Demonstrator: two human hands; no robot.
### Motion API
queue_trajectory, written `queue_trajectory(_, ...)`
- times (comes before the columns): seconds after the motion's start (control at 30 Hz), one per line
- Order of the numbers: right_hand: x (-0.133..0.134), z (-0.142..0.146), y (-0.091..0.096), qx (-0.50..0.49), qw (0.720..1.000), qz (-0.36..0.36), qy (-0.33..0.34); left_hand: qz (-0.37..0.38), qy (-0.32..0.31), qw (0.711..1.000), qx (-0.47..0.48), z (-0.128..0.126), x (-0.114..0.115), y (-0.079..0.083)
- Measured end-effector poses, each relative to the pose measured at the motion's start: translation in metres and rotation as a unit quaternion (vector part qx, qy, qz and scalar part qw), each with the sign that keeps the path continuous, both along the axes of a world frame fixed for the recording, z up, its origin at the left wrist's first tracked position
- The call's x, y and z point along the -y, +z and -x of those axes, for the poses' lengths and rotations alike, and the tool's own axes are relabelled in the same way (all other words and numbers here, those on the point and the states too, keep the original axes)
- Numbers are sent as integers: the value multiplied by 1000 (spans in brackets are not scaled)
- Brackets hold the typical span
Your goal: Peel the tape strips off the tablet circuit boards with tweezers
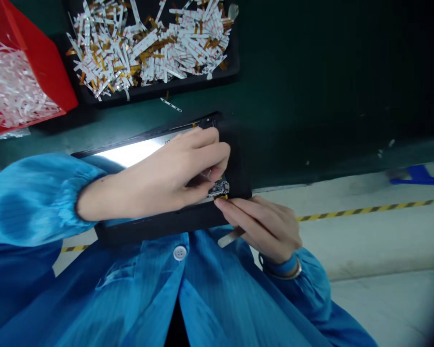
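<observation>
My left hand (177, 173) reaches in from the left, its fingers curled down onto a small circuit board (218, 189) and hiding part of it. The board lies inside a black rectangular frame (159, 230) with a shiny metal panel (137, 152). An orange flex strip (222, 196) shows at the board's lower edge. My right hand (262, 231) grips a pale stick-like tool (228, 238), and its fingertips touch the frame's edge right by the board. A wrist strap (280, 271) circles my right wrist.
A black tray (202, 79) of white strips with orange flex tails stands at the top. One loose strip (170, 104) lies on the dark green mat (311, 86). A red bin (47, 72) holds white shreds at the left. Striped floor tape (365, 210) runs beyond the mat's edge.
</observation>
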State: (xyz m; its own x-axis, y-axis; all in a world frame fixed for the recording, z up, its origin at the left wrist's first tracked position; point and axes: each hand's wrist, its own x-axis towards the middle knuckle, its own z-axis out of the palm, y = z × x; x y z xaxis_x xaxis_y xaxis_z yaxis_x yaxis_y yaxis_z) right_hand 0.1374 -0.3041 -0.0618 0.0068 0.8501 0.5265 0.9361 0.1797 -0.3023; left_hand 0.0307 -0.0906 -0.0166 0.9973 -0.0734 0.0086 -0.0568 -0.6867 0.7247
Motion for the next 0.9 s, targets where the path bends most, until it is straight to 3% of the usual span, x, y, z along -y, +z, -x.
queue_trajectory(0.3,-5,1,6,-8,1000,20,0,-47,-47,996,50,24,-2,-4)
queue_trajectory(0.6,-13,-3,21,-2,997,79,22,-6,-52,997,54,30,-5,-10)
queue_trajectory(0.9,-18,-5,21,-142,980,136,-38,-19,-64,996,62,30,-6,-12)
